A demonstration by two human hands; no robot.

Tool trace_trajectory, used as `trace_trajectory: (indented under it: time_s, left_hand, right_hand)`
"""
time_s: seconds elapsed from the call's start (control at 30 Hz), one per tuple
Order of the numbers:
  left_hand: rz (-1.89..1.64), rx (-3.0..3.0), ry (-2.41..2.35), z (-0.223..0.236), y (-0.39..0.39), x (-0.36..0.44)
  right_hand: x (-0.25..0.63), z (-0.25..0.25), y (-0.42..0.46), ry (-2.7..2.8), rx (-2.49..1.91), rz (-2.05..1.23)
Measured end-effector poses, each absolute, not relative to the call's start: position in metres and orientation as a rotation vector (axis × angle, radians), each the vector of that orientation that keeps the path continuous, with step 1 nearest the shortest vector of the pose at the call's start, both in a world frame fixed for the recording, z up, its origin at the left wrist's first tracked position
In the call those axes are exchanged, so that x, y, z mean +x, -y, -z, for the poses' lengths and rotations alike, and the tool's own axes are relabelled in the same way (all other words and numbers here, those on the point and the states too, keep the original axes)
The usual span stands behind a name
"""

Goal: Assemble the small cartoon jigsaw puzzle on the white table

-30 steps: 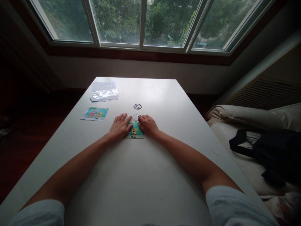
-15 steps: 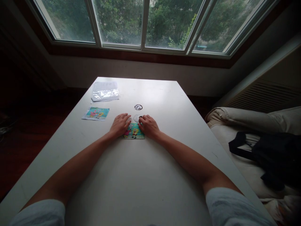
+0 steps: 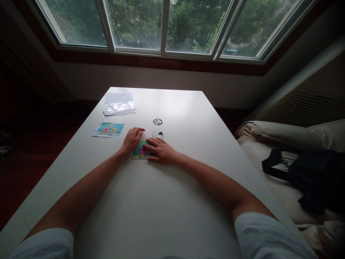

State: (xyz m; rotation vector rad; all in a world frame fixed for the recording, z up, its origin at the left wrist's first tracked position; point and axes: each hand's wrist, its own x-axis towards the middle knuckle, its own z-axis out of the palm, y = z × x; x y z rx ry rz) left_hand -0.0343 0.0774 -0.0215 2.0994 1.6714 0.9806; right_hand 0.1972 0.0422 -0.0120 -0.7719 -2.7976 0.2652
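A small colourful cartoon puzzle (image 3: 140, 152) lies on the white table (image 3: 161, 201), near its middle. My right hand (image 3: 159, 150) lies flat across the puzzle's right part, fingers stretched to the left. My left hand (image 3: 132, 139) rests at the puzzle's upper left edge, fingers loosely curled and touching it. Most of the puzzle is covered by my hands. A printed cartoon picture (image 3: 109, 129) lies to the left of my left hand.
Two small round lids or discs, one clear (image 3: 157, 134) and one dark (image 3: 157, 122), sit just beyond the puzzle. A clear plastic bag on paper (image 3: 119, 104) lies at the far left. A black bag (image 3: 309, 176) sits on a cushion right of the table. Windows lie ahead.
Both hands and the puzzle have shifted left. My right hand has moved from the puzzle's right edge onto its top; the clear disc is now uncovered.
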Motion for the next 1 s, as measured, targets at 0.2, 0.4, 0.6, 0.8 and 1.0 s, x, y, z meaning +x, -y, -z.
trace_trajectory:
  time_s: [0.2, 0.4, 0.6, 0.8, 1.0]
  left_hand:
    - [-0.928, 2.159, -1.688, 0.021, -0.077, -0.034]
    - [-0.877, 2.175, -1.716, 0.019, -0.075, -0.034]
    - [-0.831, 2.228, -1.724, 0.017, -0.074, -0.032]
    - [-0.813, 2.256, -1.706, 0.014, -0.071, -0.032]
    - [-0.798, 2.268, -1.703, 0.012, -0.070, -0.030]
  right_hand:
    - [0.197, 0.010, -0.043, 2.784, -0.771, -0.265]
    - [0.196, 0.010, -0.042, 2.791, -0.788, -0.256]
    - [0.197, 0.012, -0.040, 2.822, -0.785, -0.234]
    - [0.223, 0.009, -0.028, 2.811, -0.877, -0.208]
    - [0.274, 0.005, -0.020, 2.792, -1.044, -0.231]
